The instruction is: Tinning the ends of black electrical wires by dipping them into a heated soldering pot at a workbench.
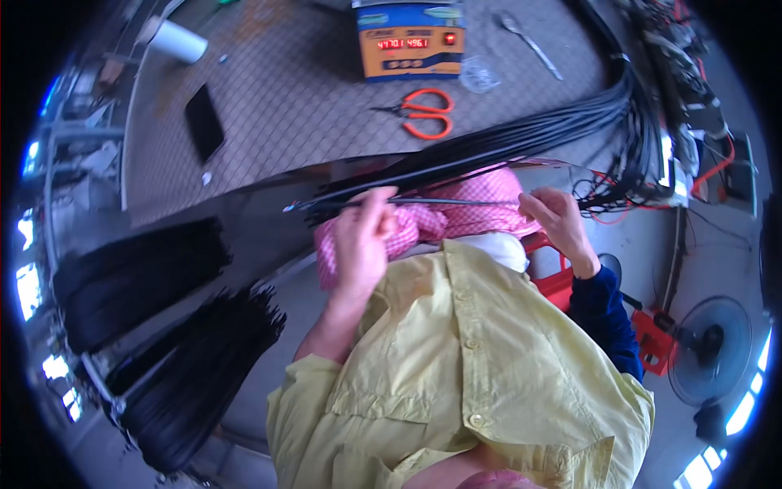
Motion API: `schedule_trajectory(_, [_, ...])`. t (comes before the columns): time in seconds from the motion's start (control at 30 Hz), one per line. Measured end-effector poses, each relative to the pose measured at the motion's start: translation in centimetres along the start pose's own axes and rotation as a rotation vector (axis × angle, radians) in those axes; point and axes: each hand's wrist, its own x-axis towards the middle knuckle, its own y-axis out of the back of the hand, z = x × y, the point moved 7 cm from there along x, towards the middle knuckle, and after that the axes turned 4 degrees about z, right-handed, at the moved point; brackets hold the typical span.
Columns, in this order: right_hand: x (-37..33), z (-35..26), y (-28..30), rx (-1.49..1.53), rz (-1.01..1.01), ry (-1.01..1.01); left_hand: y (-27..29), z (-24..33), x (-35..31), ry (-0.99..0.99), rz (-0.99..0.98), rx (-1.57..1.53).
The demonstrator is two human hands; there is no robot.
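Note:
A thin black cable runs nearly level between my two hands, in front of my lap. My left hand is closed, its fingers pinched round the cable's left part. Toward the right, my right hand pinches the other part of it between thumb and fingers. Just beyond my hands, a thick bundle of black cables lies along the table's near edge and curves away to the far right. Some cable ends stick out to the left of my left hand.
On the table lie orange-handled scissors, a black phone, a spoon and an orange-blue box with a red digital display. Black bundles hang from a rack at left. A fan stands at right.

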Motion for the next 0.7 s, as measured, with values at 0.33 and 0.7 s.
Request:
schedule_trajectory(0.33, [0.9,-10.4,-9.3,-0.173,-0.251,0.609,0.3,0.2,-0.9,0.049,0.038,-0.231])
schedule_trajectory(0.7, [1.3,-6.2,-8.5,0.064,-0.452,0.142,-0.4,2.5,-1.3,-0.093,-0.094,-0.024])
